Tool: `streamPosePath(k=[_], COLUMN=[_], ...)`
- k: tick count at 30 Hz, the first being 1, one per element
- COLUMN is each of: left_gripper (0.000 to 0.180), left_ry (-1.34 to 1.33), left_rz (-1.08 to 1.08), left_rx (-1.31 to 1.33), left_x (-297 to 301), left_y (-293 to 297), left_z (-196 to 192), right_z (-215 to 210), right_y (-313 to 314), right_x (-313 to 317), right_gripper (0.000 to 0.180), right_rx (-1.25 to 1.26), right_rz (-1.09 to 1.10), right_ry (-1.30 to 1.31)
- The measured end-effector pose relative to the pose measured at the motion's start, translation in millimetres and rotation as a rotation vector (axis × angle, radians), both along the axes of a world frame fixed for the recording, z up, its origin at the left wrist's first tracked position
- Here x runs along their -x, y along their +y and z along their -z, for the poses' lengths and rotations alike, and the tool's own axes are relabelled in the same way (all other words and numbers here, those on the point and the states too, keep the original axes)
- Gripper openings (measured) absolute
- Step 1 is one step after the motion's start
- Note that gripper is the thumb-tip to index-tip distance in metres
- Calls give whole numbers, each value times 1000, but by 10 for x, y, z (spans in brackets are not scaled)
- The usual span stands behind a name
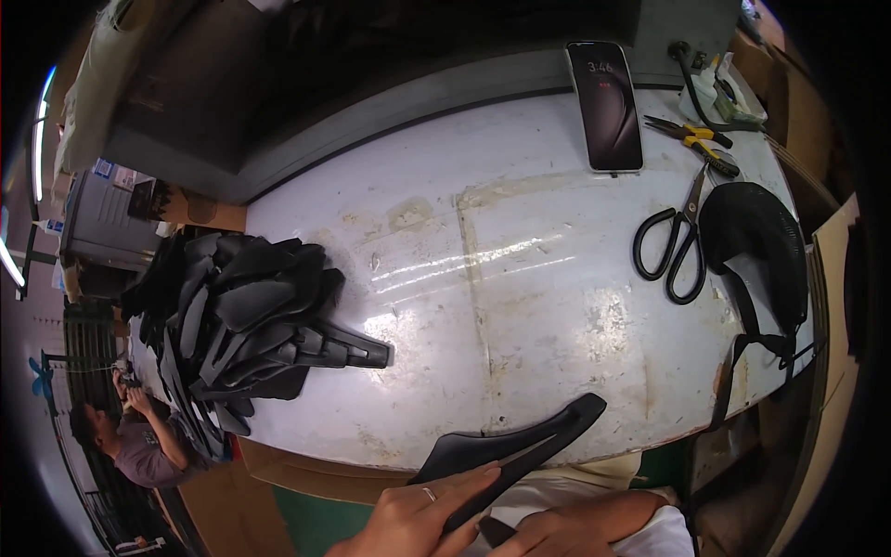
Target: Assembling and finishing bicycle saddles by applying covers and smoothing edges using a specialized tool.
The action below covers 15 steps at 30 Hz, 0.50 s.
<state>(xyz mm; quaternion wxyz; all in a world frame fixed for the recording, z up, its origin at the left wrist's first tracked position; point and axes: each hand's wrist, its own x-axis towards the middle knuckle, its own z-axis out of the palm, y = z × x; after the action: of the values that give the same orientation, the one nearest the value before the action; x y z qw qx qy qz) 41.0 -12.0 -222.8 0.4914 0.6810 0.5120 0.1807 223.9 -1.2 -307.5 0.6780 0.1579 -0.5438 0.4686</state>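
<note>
My left hand [418,513], with a ring on one finger, is closed on a long black leather-like piece [520,444] at the table's near edge. The piece is narrow and rounded at its far right end, wider toward the hand, with a slit along it. Close beside it at the lower edge, my right hand [557,536] has its fingers curled. A small dark tip shows by that hand; whether it belongs to the same piece I cannot tell. A pile of similar black pieces [260,306] lies on the table at the left.
On the white table [538,325], a phone [608,111] leans at the back. Black-handled scissors [682,237], yellow-handled pliers [696,136] and a black strapped item [756,227] lie at the right, near a white bottle [698,96]. Another person [144,446] works at far left.
</note>
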Motion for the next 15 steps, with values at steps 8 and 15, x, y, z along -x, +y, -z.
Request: streamPosePath(k=[8,15], left_gripper=[43,38], left_ry=[17,185], left_rz=[-11,125], left_rx=[-34,69], left_x=[-6,119], left_y=[-14,246], left_z=[47,-88], right_z=[45,293], right_y=[20,8], right_x=[25,40], right_gripper=[10,7], right_rx=[74,-8], right_rz=[5,183], right_ry=[-98,-98])
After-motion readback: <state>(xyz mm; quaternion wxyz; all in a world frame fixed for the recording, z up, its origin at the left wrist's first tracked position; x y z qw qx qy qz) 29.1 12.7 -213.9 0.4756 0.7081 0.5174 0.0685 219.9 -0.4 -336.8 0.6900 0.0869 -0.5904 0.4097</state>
